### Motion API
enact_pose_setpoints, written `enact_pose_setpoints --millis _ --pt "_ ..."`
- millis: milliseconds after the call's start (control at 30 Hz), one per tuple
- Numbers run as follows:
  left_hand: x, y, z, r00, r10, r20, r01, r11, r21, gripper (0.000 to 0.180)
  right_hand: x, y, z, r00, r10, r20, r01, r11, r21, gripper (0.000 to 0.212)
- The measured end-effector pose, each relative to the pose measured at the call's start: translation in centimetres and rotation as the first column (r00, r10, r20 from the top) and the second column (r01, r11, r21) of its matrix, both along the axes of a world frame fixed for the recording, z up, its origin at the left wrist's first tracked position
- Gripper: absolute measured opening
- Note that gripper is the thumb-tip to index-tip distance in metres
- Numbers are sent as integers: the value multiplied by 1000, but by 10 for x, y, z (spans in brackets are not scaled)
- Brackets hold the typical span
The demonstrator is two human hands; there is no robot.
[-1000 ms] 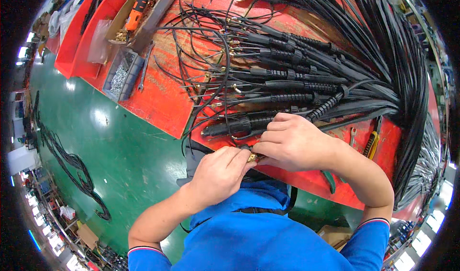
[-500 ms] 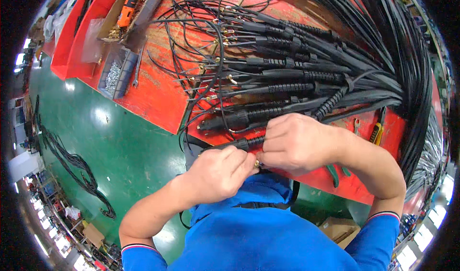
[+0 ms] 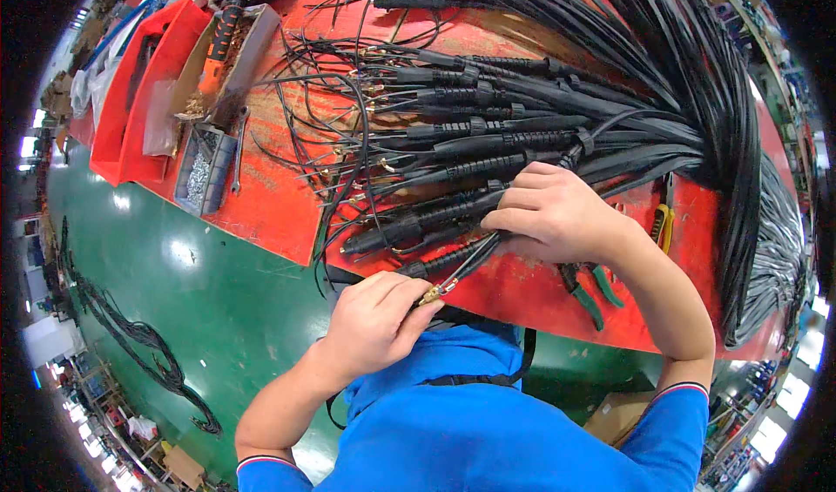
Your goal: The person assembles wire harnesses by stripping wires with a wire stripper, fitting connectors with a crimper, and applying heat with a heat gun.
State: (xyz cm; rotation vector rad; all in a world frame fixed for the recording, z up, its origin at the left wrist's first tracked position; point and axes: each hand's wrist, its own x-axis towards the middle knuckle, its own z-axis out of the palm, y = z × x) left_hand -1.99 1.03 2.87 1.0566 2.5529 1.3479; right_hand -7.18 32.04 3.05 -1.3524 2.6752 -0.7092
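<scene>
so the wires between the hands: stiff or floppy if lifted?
Probably flexible but springy: the wires look thin and run nearly straight from right hand to left hand. Loose, they'd likely curl, as thin leads on the bench do. The brass-coloured fitting may weigh its end down.

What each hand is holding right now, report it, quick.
Left hand: closed, pinching a brass-coloured fitting.
Right hand: closed on thin black cables.
</scene>
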Motion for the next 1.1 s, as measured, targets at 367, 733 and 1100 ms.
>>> enact_pose_setpoints --millis 367,733,1100 --pt "10 3 1 969 85 232 -95 995 32 18 16 -16 -4 988 -132 -77 125 988 -91 36" --pt "11 8 5 951 55 304 -96 988 122 16 64 -25 15 900 -423 -109 406 902 -147 27" --pt "20 3 -9 885 110 453 -205 964 167 13 20 -23 11 983 -19 -184 6 998 -66 18"
